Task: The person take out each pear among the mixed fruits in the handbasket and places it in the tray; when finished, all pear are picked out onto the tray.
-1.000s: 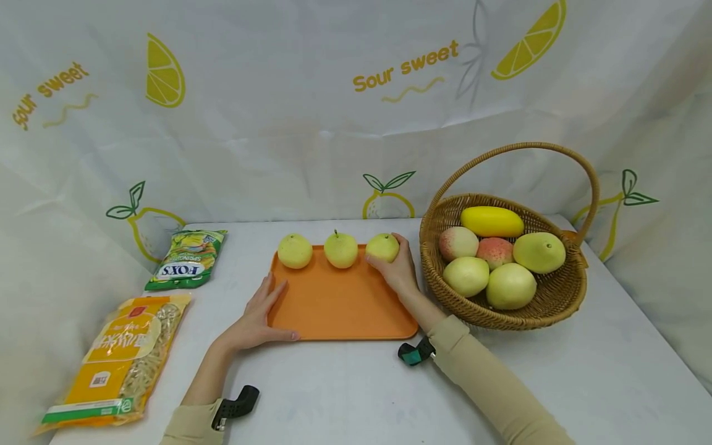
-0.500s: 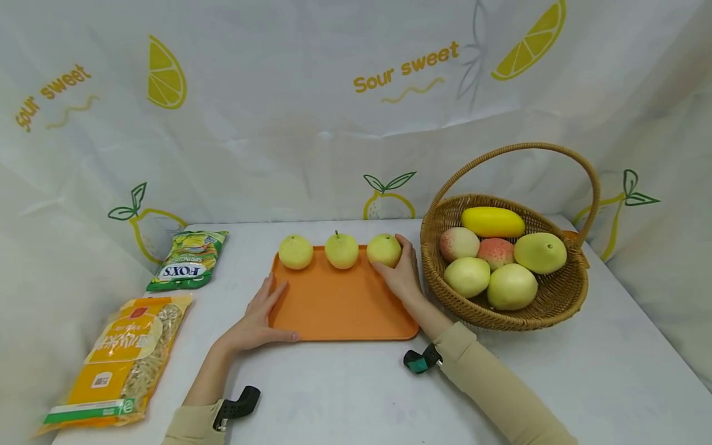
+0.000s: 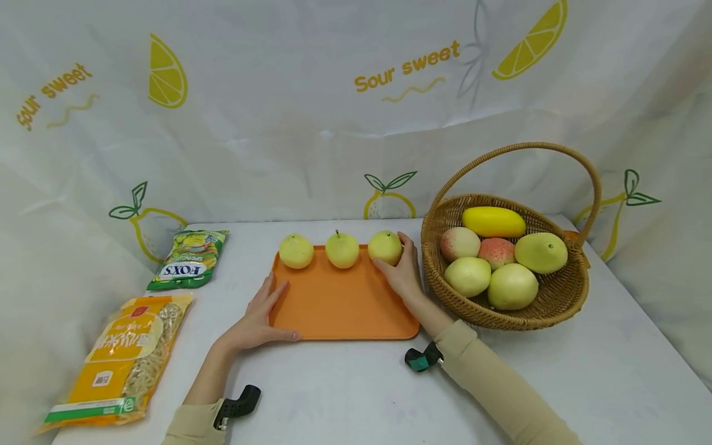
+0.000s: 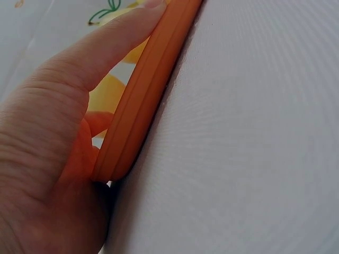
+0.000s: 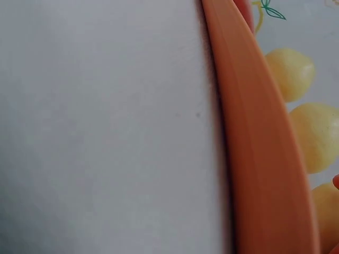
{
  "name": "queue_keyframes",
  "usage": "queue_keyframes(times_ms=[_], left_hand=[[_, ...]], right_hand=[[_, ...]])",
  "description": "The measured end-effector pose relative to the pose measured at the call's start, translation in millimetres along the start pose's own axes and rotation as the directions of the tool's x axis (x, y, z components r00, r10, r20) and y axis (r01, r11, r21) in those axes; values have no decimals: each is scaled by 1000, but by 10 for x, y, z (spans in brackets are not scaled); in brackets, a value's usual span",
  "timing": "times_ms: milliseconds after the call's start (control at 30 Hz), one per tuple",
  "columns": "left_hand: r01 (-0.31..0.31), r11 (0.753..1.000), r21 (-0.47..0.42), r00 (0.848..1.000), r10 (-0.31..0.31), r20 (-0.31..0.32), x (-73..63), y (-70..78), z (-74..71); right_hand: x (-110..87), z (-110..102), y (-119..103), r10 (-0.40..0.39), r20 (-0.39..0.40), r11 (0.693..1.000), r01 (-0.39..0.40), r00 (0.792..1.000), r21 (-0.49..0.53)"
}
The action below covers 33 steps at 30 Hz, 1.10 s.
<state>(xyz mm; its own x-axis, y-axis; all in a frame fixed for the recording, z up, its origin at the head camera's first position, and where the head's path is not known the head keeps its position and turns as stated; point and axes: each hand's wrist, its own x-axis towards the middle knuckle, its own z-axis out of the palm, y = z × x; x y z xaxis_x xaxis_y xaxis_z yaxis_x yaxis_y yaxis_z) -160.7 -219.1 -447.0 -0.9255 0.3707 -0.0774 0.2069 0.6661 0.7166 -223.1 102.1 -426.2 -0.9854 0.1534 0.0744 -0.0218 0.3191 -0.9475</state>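
In the head view, an orange tray (image 3: 342, 303) lies on the white table. Along its far edge stand three round yellow-green pears in a row: a left pear (image 3: 296, 251), a middle pear (image 3: 342, 250) and a right pear (image 3: 385, 247). My right hand (image 3: 403, 272) holds the right pear from its right side, thumb in front and fingers behind. At the tray's left side rests my left hand (image 3: 256, 318), fingers spread and thumb along the near edge. The left wrist view shows the thumb (image 4: 106, 45) against the tray rim (image 4: 143, 100).
Close to the right hand stands a wicker basket (image 3: 500, 318) with a tall handle, holding a yellow oblong fruit (image 3: 493, 222), two peaches and several green fruits. On the left lie a green Fox's bag (image 3: 188, 259) and an orange noodle packet (image 3: 119, 358). A printed curtain hangs behind.
The right forearm has shifted slightly to the right, with the hand still at the right pear. The left hand keeps its place on the tray. The whole head view has drifted a little.
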Motion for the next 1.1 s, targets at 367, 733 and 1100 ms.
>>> queue_keyframes(times_ms=[367, 733, 1100], left_hand=[[3, 1000, 4, 1000, -3, 5, 1, 26, 11], [12, 1000, -7, 1000, -12, -8, -3, 17, 3], [23, 1000, -9, 1000, -23, -3, -1, 15, 18]], right_hand=[[-189, -56, -17, 8, 43, 998, -10, 999, 55], [-485, -220, -125, 77, 205, 995, -89, 976, 50], [-781, -510, -286, 6, 406, 999, -25, 914, 41]])
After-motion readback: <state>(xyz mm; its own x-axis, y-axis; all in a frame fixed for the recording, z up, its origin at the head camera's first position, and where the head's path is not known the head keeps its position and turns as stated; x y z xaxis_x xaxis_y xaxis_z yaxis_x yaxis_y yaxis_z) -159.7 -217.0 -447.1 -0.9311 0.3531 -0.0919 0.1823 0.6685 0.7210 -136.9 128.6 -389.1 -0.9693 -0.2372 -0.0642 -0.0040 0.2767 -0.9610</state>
